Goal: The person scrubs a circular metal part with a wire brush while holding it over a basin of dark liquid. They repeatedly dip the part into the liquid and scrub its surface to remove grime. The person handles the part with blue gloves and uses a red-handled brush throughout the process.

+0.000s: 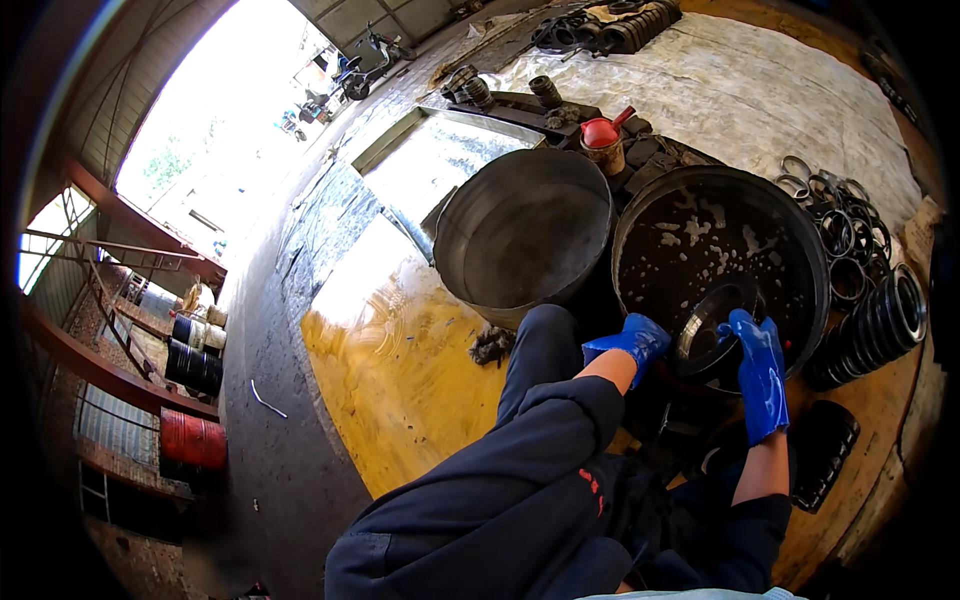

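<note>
Both my hands wear blue rubber gloves and work over the near edge of a round tub (822, 270) of dark liquid with pale foam patches. A wide dark metal ring (706, 318) is tilted at the tub's near side. My right hand (757, 362) is closed on the ring's right edge. At its left edge, my left hand (638, 342) is closed against it, with the fingertips partly hidden. Close on the left stands a second round metal tub (520, 225), holding greyish liquid.
Several dark rings (848, 235) lie heaped right of the tub, beside a stacked row of rings (875, 325). A red scoop (602, 131) rests on a container behind the tubs. A metal tray (440, 150) and wet yellow sheet (390, 370) lie left. Drums (192, 440) stand far left.
</note>
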Demonstrator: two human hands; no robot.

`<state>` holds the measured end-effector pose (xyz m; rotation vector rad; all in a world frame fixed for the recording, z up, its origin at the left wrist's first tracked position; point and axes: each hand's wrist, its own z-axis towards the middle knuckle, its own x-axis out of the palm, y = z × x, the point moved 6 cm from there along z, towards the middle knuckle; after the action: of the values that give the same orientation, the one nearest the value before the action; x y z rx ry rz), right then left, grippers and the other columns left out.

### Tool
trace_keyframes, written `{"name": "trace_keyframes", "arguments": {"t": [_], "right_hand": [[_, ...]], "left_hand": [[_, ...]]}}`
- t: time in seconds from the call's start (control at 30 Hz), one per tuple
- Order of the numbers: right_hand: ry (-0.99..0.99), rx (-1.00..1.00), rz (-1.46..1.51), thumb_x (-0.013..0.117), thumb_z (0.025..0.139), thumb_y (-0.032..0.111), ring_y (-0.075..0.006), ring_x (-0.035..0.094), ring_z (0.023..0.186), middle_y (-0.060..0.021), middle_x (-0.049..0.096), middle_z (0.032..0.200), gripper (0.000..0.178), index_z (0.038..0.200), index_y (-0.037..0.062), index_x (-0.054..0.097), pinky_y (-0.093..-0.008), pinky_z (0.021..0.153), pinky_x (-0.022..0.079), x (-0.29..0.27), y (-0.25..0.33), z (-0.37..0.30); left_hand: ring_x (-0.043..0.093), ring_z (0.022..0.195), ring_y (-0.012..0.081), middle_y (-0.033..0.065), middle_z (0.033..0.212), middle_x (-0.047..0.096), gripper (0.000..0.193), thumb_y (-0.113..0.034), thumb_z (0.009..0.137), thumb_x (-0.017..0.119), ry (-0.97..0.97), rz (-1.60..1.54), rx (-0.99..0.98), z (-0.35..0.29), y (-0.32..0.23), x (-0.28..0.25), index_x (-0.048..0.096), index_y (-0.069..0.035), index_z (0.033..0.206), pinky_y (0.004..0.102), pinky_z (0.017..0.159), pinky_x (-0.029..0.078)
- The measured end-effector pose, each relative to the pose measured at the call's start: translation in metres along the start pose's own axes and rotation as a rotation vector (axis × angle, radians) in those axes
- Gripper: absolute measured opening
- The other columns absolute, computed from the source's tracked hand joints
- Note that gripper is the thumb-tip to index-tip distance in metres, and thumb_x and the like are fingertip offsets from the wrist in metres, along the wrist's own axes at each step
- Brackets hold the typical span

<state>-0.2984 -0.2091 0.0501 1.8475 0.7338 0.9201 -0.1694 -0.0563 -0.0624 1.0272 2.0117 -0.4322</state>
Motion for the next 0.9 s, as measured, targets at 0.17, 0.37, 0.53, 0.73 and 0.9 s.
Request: {"name": "trace_keyframes", "arguments": {"t": [0.17,0.37,0.53,0.73,0.9], "right_hand": [[0.024,0.017,-0.004,0.075,0.092,0.027,-0.0169,0.066,0.088,-0.0110,0.070,0.097,0.046,0.123,-0.0016,0.058,-0.0316,0.083,0.052,0.006,-0.004,0.002],[-0.008,-0.007,0.056,0.071,0.094,0.021,-0.0174,0.066,0.098,-0.0072,0.069,0.108,0.040,0.128,0.0021,0.061,-0.0315,0.090,0.051,0.001,-0.011,0.002],[-0.036,0.047,0.008,0.075,0.091,0.023,-0.0184,0.067,0.097,-0.0094,0.069,0.108,0.051,0.134,0.0017,0.059,-0.0332,0.088,0.053,-0.005,-0.018,0.011],[-0.027,-0.024,0.011,0.076,0.091,0.026,-0.0185,0.066,0.095,-0.0090,0.070,0.105,0.048,0.129,0.0019,0.060,-0.0339,0.085,0.053,-0.012,-0.026,0.026],[-0.041,0.016,-0.016,0.075,0.092,0.026,-0.0182,0.066,0.093,-0.0089,0.070,0.104,0.045,0.126,0.0013,0.061,-0.0336,0.086,0.052,-0.007,-0.019,0.021]], "left_hand": [[0.070,0.119,0.0264,0.0053,0.126,0.074,0.037,-0.034,0.094,0.072,-0.020,-0.018,-0.011,0.000,0.007,0.009,0.074,-0.019,0.127,0.0448,0.096,0.054],[0.071,0.116,0.0251,0.0046,0.123,0.075,0.043,-0.041,0.088,0.077,-0.038,-0.031,-0.009,-0.003,0.004,0.004,0.074,-0.022,0.127,0.0425,0.090,0.055],[0.069,0.120,0.0243,0.0036,0.125,0.074,0.042,-0.038,0.091,0.074,0.003,-0.078,-0.017,-0.004,0.004,0.002,0.073,-0.021,0.130,0.0429,0.093,0.053],[0.069,0.120,0.0235,0.0029,0.127,0.074,0.033,-0.027,0.097,0.065,-0.016,-0.078,-0.005,0.000,0.003,0.006,0.074,-0.021,0.128,0.0435,0.093,0.051],[0.068,0.121,0.0232,0.0021,0.127,0.073,0.034,-0.026,0.096,0.064,-0.010,-0.080,-0.013,0.005,0.005,0.009,0.074,-0.022,0.129,0.0427,0.093,0.051]]}}
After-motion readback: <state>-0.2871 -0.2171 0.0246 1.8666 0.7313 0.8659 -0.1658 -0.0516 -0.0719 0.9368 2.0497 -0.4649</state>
